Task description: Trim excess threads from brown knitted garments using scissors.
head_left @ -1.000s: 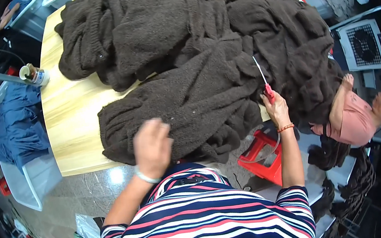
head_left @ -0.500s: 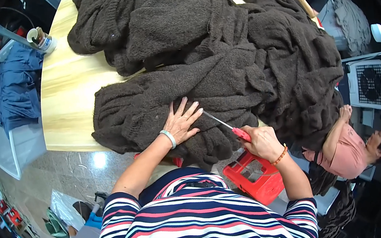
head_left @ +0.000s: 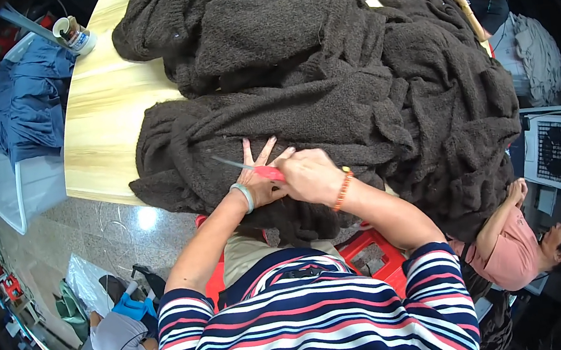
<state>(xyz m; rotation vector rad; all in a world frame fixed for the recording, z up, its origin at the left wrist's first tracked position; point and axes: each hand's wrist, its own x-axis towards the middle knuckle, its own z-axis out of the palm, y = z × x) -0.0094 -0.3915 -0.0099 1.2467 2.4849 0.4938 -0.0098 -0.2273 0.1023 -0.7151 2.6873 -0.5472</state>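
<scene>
A dark brown knitted garment (head_left: 301, 114) lies rumpled over the table in front of me. My left hand (head_left: 259, 190) rests flat on it with the fingers spread. My right hand (head_left: 319, 179) is closed around a red-handled tool (head_left: 268, 172) with a thin metal shaft. The tool crosses over the back of my left hand, its shaft pointing left above the fabric. Motion blurs the shaft, so I cannot make out its exact kind. My right hand covers part of my left fingers.
More brown knitwear (head_left: 256, 22) is heaped at the far side of the pale wooden table (head_left: 104, 115). A cup (head_left: 74, 36) stands at the far left edge. Blue clothing (head_left: 30, 100) fills a white bin. At right, a person in pink (head_left: 503, 243) sits near a red stool (head_left: 376, 254).
My right hand has swung left with the red-handled tool, from beside my left hand to over it. My left hand stays spread on the garment, and the view has shifted slightly.
</scene>
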